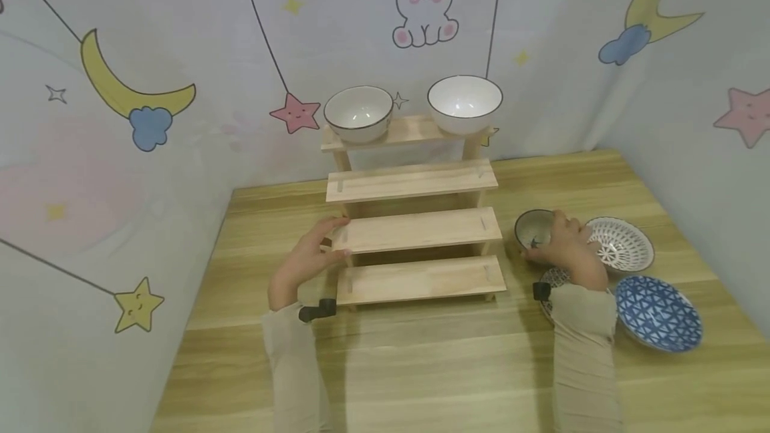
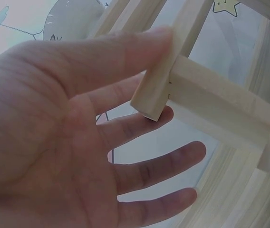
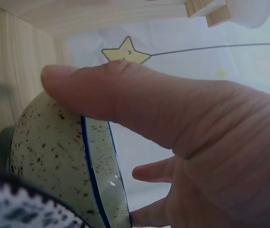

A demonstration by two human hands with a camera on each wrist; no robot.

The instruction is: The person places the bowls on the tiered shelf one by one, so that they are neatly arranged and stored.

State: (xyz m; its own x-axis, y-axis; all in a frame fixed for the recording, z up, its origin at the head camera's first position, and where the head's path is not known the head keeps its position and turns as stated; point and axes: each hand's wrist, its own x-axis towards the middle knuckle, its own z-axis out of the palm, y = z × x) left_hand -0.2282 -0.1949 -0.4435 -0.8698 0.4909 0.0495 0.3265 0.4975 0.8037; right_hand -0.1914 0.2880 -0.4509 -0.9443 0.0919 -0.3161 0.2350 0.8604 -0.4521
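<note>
My left hand (image 1: 308,257) holds the left end of a stepped wooden rack (image 1: 421,230), at the second tier from the bottom. In the left wrist view the thumb lies on one side of that plank (image 2: 156,90) and the index finger on the other; the remaining fingers are spread. On the right, my right hand (image 1: 568,249) grips a small speckled bowl (image 3: 49,147) with a blue rim, thumb against its outer wall. Its other fingers are partly hidden. A patterned dish (image 1: 553,277) lies close under the right wrist, mostly covered.
Two white bowls, a left one (image 1: 359,114) and a right one (image 1: 465,104), stand on the top tier. Right of my hand are a black-and-white patterned bowl (image 1: 625,246) and a blue patterned dish (image 1: 658,315). A cartoon-printed cloth (image 1: 361,19) hangs behind the wooden table (image 1: 445,379).
</note>
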